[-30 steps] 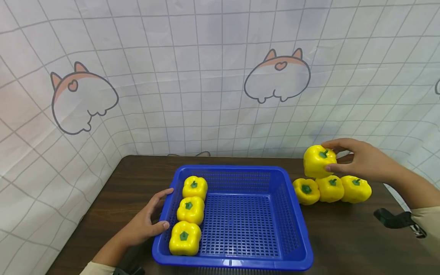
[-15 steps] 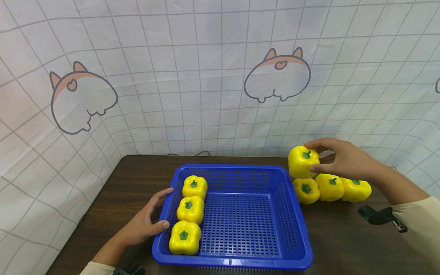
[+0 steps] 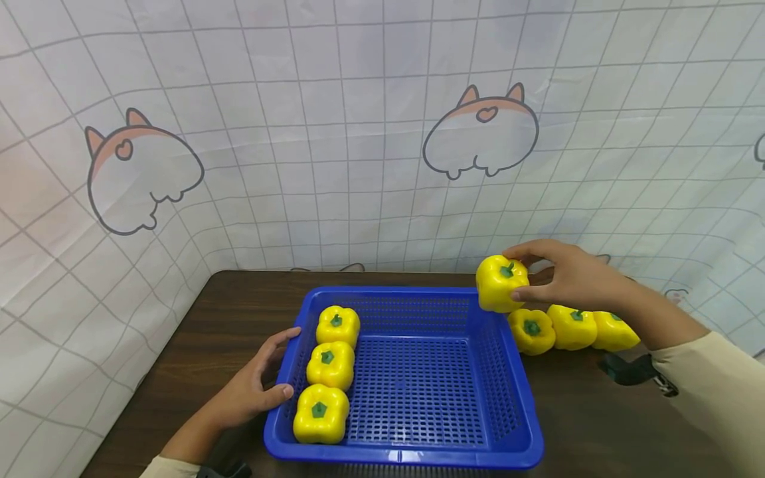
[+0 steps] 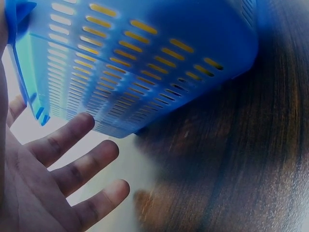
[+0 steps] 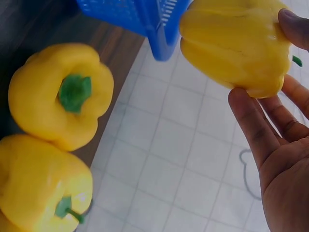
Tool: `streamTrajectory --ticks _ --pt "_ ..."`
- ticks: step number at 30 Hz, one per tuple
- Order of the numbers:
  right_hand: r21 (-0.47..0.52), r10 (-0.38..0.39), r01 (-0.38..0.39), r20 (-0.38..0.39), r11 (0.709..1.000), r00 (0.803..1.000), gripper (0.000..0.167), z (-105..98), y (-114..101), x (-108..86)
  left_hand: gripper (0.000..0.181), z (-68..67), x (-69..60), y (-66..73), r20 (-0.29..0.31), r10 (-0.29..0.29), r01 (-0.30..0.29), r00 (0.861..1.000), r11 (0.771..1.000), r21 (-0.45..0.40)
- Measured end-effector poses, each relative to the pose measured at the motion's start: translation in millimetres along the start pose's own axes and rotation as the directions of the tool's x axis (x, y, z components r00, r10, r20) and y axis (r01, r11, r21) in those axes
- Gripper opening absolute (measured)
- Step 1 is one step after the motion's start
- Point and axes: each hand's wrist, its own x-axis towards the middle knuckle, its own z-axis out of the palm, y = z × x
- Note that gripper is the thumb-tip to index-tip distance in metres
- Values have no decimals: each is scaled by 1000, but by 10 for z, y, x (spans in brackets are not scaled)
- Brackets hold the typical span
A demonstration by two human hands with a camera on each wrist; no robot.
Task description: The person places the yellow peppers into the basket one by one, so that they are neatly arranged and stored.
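Observation:
A yellow bell pepper (image 3: 497,284) with a green stem hangs above the far right corner of the blue plastic basket (image 3: 404,456). My right hand (image 3: 564,280) pinches it between thumb and fingers, as the right wrist view also shows with the held pepper (image 5: 231,46). Inside the basket, three bell peppers (image 3: 331,365) form a column along the left wall. My left hand (image 3: 257,388) rests its thumb and a fingertip against the basket's left rim. In the left wrist view several fingers of the left hand (image 4: 58,174) spread loosely beside the slotted wall.
Three more bell peppers (image 3: 574,327) sit in a row on the dark wooden table (image 3: 197,332), right of the basket. The nearest of them (image 3: 532,330) is close against the basket's right side. A white gridded cloth (image 3: 358,166) hangs behind the table.
My right hand has carried the held pepper leftward, from over the row of peppers to the basket's far right corner. The left hand and the basket stay in place.

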Motion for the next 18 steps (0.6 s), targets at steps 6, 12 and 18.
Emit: streamTrajectory --ticks 6,12,18 --pt "-21 -33 33 -2 999 999 68 68 -74 70 80 4 1 6 3 -1 1 1000 1000 -2" --pt "-45 -54 55 9 998 998 68 144 -126 144 80 0 -6 -2 0 5 -5 1000 1000 5" --pt "-11 -51 51 21 999 998 68 218 -147 216 80 -9 -8 -16 0 1 -1 1000 1000 14"
